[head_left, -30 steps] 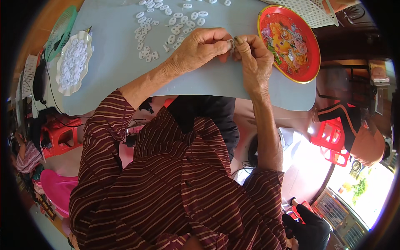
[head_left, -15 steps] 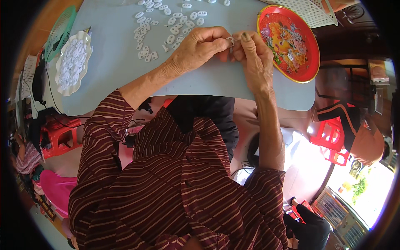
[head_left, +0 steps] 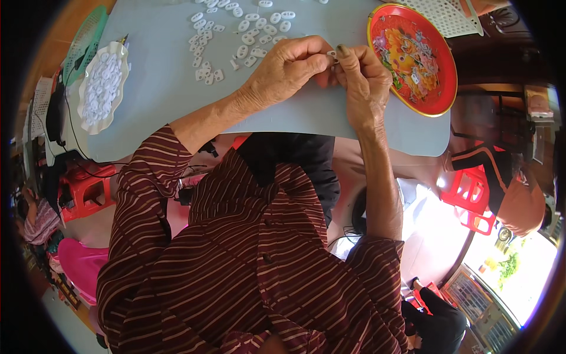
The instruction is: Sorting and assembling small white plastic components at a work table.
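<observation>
Over the table, my left hand (head_left: 298, 62) and my right hand (head_left: 364, 76) meet with fingertips nearly touching. Between them is a small white plastic piece (head_left: 332, 53), mostly covered by the fingers. My left thumb and forefinger pinch it from one side, and my right thumb presses at its other side. Loose white oval pieces (head_left: 247, 39) with two holes lie beyond my left hand, and smaller white pieces (head_left: 209, 78) are scattered left of them. To the right of my right hand stands a round red tray (head_left: 443, 88) with a gold rim, a floral print and small pale parts.
A white wavy-edged dish (head_left: 97, 126) full of white pieces stands at the left of the grey table (head_left: 159, 112), near a green basket (head_left: 88, 35). A white perforated basket (head_left: 451, 17) is at the far right. Red stools (head_left: 88, 192) and a pink seat (head_left: 82, 265) stand on the floor.
My right thumb has moved a little left and now covers more of the small white piece. The two hands are closer together at the fingertips. The view has shifted slightly.
</observation>
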The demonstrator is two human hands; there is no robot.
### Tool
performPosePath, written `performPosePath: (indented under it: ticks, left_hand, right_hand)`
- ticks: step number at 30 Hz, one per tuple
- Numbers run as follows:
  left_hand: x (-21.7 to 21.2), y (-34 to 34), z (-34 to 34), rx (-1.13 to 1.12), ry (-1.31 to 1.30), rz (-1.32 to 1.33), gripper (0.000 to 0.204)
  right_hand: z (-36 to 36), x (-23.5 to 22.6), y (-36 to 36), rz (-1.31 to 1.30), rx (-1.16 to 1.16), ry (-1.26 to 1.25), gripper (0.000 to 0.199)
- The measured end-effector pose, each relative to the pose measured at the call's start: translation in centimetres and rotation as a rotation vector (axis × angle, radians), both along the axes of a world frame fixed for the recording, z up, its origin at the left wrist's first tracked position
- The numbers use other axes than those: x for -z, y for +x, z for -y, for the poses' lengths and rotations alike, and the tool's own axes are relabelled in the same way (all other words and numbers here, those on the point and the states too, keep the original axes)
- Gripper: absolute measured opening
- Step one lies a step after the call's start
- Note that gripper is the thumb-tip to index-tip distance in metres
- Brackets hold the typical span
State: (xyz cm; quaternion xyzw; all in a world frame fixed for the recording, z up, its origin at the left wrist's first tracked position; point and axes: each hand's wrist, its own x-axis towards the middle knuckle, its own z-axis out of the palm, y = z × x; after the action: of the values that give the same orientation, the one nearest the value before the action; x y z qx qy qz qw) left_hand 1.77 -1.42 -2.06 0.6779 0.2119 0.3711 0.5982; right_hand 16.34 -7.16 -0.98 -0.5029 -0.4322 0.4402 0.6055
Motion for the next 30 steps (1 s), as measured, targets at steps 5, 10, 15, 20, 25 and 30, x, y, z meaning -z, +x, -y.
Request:
performPosePath:
  ticks: [5, 10, 15, 20, 25, 30]
  left_hand:
    - [-1.2, -0.4, -1.0, -0.059, 0.181, -0.160, 0.020]
    - [-2.7, -2.0, -3.2, -0.315, 0.305, -0.270, 0.021]
    - [-2.0, -1.6, -3.6, -0.296, 0.699, -0.424, 0.011]
    - [-1.6, -1.2, -3.5, -0.125, 0.875, -0.522, 0.013]
    - [-1.0, -0.6, -1.7, -0.095, 0.840, -0.566, 0.020]
    - [-0.8, -0.3, -1.5, -0.104, 0.824, -0.563, 0.022]
  right_hand:
    - [-0.1, 0.5, 0.2, 0.012, 0.007, 0.071, 0.023]
    - [0.3, 0.1, 0.2, -0.220, 0.077, 0.006, 0.014]
    - [-0.2, 0.7, 0.3, -0.205, 0.055, 0.070, 0.010]
    - [0.0, 0.7, 0.1, -0.093, 0.055, 0.083, 0.008]
    - [0.2, 0.4, -0.1, -0.017, 0.043, 0.072, 0.008]
    - [0.0, 1.0, 0.2, -0.061, 0.048, 0.176, 0.011]
